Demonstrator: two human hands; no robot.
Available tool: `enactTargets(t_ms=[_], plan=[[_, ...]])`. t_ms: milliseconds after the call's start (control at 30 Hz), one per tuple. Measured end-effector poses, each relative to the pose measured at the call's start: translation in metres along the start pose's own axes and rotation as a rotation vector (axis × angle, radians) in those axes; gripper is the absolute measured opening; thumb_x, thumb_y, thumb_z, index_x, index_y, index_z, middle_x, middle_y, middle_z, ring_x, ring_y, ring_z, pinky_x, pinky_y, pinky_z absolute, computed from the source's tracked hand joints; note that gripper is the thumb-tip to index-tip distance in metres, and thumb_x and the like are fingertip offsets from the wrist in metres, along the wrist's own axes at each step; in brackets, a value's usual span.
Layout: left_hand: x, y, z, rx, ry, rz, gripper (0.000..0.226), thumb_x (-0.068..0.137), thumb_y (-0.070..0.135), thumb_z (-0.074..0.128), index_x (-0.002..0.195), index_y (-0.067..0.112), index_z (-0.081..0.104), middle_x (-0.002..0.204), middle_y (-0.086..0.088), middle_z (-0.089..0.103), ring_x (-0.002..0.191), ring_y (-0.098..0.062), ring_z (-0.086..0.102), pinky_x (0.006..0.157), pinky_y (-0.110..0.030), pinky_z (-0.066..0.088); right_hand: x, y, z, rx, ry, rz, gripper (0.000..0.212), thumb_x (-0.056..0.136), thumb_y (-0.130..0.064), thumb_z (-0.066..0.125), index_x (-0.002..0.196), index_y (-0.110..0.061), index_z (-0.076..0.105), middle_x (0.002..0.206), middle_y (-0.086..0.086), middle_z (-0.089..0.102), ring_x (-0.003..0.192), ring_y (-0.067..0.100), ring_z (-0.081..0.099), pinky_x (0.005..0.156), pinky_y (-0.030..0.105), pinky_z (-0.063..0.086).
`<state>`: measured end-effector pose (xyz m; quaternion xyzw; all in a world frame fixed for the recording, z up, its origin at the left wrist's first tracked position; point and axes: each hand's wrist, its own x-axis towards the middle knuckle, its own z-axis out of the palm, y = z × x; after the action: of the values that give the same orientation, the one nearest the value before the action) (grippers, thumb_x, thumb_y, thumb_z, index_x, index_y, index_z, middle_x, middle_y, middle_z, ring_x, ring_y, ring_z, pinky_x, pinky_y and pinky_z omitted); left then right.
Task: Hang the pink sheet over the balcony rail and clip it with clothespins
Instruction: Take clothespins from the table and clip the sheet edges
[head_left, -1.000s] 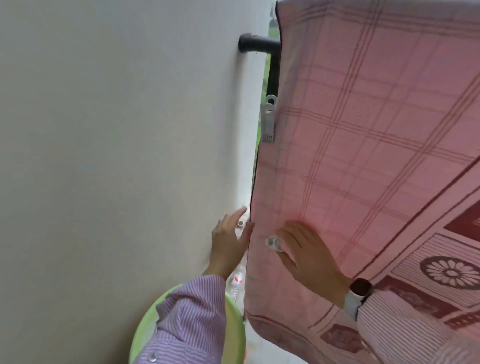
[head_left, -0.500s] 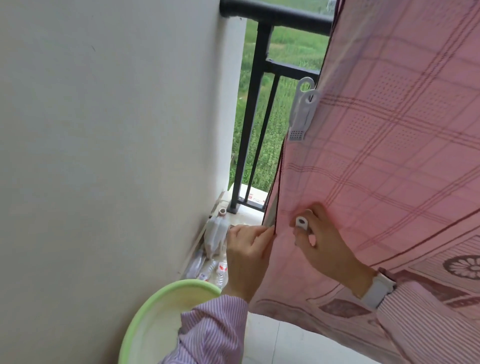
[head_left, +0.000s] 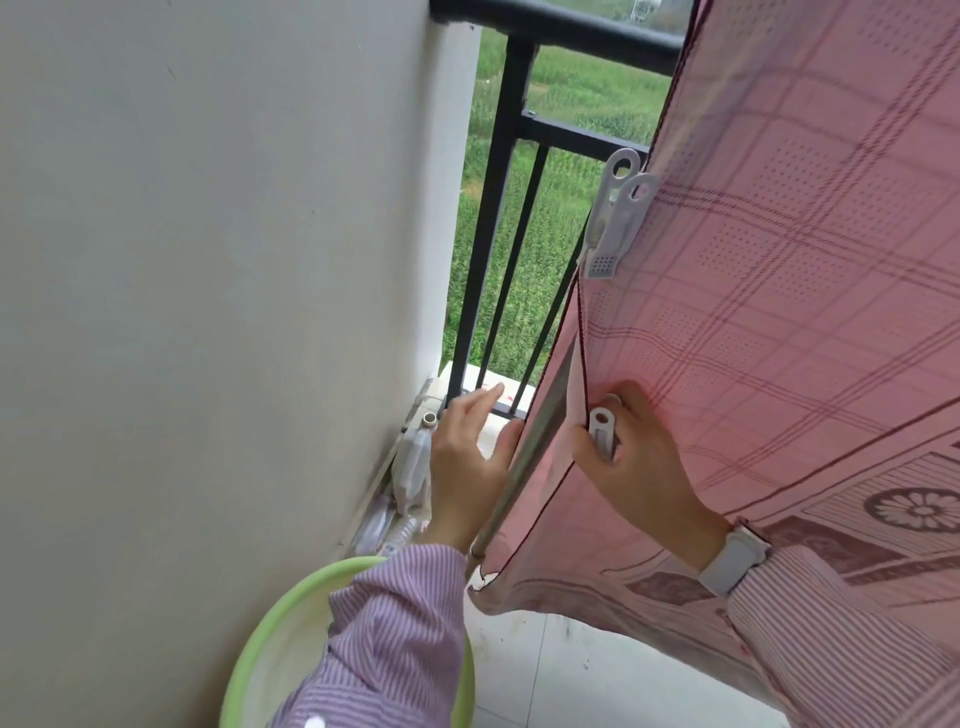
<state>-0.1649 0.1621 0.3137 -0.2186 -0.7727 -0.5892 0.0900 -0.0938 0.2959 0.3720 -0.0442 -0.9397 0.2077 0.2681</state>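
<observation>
A person's left hand has let go of the sheet edge it pinched half a second ago and now floats open beside it, fingers spread, palm toward the fabric, holding nothing. The view has also swung since a second ago, baring more of the rail and the green field beyond. The right hand has kept its place on the lower edge of the sheet, fingers curled around a white clothespin, thumb pressed on its side; whether its jaws have bitten the cloth cannot be told. The sheet hangs over the rail, its left edge pulled inward, with one clothespin already clamped higher up. Judging by this, the second pin is likely being set and the free hand is no longer needed to steady the hem. Both arms reach forward and down in striped sleeves, the left one over a green basin by the wall.
</observation>
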Motion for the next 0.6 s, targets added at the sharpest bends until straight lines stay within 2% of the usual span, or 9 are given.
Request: enactTargets(t_ms=[100,167,233,300,367,433,533,600], plan=[[0.022,0.004,0.0,-0.354,-0.32,-0.29,0.04,0.087,0.032,0.056,0.126,0.026,0.05,0.132,0.004,0.049,0.119,-0.009,0.045,0.101,-0.029,0.034,-0.003,0.002,-0.001,-0.05,0.018,-0.007,0.022,0.08,-0.029,0.046,0.064,-0.016,0.039,0.076,-0.002,0.04,0.051,0.016,0.038,0.045,0.027,0.036],[0.03,0.006,0.003,-0.445,-0.394,-0.317,0.033,0.085,0.029,0.059,0.118,0.022,0.058,0.124,0.002,0.058,0.113,-0.009,0.053,0.097,-0.031,0.04,-0.005,0.002,-0.002,-0.071,0.028,-0.011,0.022,0.079,-0.03,0.046,0.065,-0.014,0.042,0.076,-0.001,0.042,0.051,0.017,0.039,0.045,0.025,0.035],[0.032,0.01,0.006,-0.521,-0.354,-0.359,0.022,0.083,0.018,0.063,0.104,0.014,0.066,0.1,0.003,0.07,0.095,-0.009,0.063,0.085,-0.026,0.047,-0.005,0.001,-0.004,-0.088,0.026,-0.019,0.021,0.079,-0.03,0.047,0.065,-0.014,0.043,0.076,0.001,0.044,0.051,0.017,0.04,0.044,0.024,0.035],[0.032,0.012,0.007,-0.551,-0.246,-0.393,0.016,0.08,0.011,0.065,0.095,0.01,0.069,0.083,0.006,0.072,0.084,-0.011,0.066,0.08,-0.026,0.051,-0.006,0.0,-0.005,-0.116,0.033,-0.034,0.02,0.079,-0.028,0.048,0.066,-0.014,0.044,0.075,0.001,0.046,0.051,0.013,0.037,0.043,0.02,0.033],[0.03,0.011,0.004,-0.489,-0.166,-0.353,0.013,0.08,0.011,0.066,0.092,0.012,0.07,0.082,0.001,0.071,0.079,-0.011,0.065,0.08,-0.03,0.051,-0.007,-0.003,-0.006,-0.167,0.049,-0.069,0.018,0.078,-0.027,0.049,0.066,-0.014,0.047,0.074,0.001,0.048,0.053,0.009,0.035,0.043,0.018,0.032],[0.028,0.011,-0.001,-0.446,-0.113,-0.323,0.011,0.08,0.009,0.065,0.09,0.013,0.07,0.076,0.002,0.068,0.067,-0.003,0.06,0.074,-0.028,0.05,-0.008,-0.007,-0.006,-0.215,0.053,-0.13,0.016,0.08,-0.027,0.051,0.069,-0.015,0.054,0.075,0.001,0.051,0.054,0.01,0.04,0.04,0.02,0.037],[0.024,0.012,-0.006,-0.493,-0.073,-0.33,0.013,0.081,0.007,0.063,0.092,0.006,0.069,0.077,-0.004,0.068,0.069,-0.01,0.061,0.075,-0.029,0.053,-0.009,-0.013,-0.008,-0.302,0.007,-0.219,0.016,0.081,-0.026,0.055,0.092,-0.019,0.064,0.083,0.001,0.055,0.061,0.012,0.052,0.042,0.021,0.042],[0.023,0.012,-0.007,-0.523,-0.094,-0.327,0.013,0.083,0.004,0.059,0.093,0.007,0.068,0.077,-0.003,0.067,0.069,-0.007,0.061,0.071,-0.02,0.052,-0.009,-0.014,-0.008,-0.39,-0.038,-0.249,0.026,0.079,-0.024,0.06,0.104,-0.018,0.061,0.087,0.002,0.056,0.066,0.012,0.055,0.042,0.019,0.04]])
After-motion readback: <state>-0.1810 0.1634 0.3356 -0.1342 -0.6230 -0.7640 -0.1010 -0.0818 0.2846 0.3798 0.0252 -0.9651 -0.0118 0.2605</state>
